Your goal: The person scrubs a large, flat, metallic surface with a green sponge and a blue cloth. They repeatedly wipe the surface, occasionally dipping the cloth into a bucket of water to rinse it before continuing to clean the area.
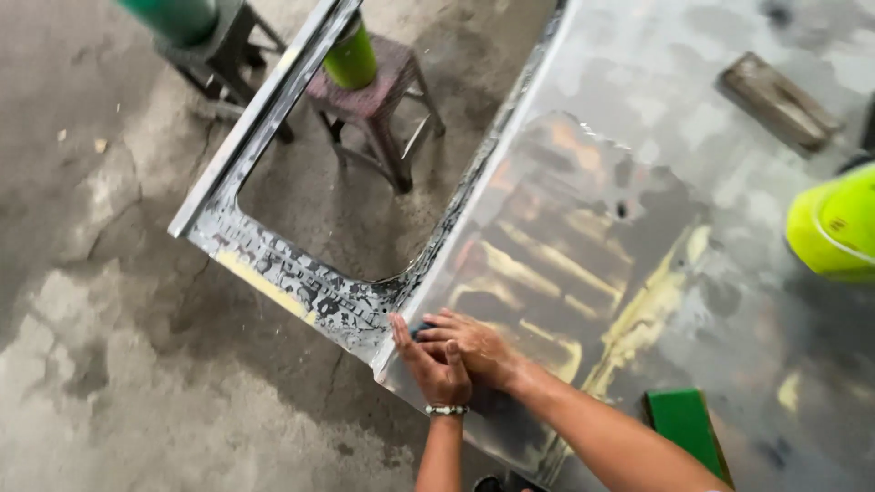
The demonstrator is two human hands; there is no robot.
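1. The left hand (428, 364) lies palm down at the near corner of the bare metal panel (638, 228), its fingers (401, 333) held straight and close together, pointing away from the person along the panel's edge. A bracelet (447, 411) circles the wrist.
2. The right hand (478, 351) rests across and partly over the left, its fingers (437, 330) pressed together and bent onto a small dark pad (421, 330).
3. The pad sits on the panel just beside the corner where the window frame (292, 273) meets the flat skin; only a sliver shows between the two hands, so its shape and kind cannot be told.
4. Both forearms are cut off by the lower edge.
5. A green block (684, 424) lies on the panel near the right forearm, and a yellow-green container (834, 228) is cut off at the right edge.
6. A stool (383, 100) stands on the concrete floor (109, 319) beyond the frame.
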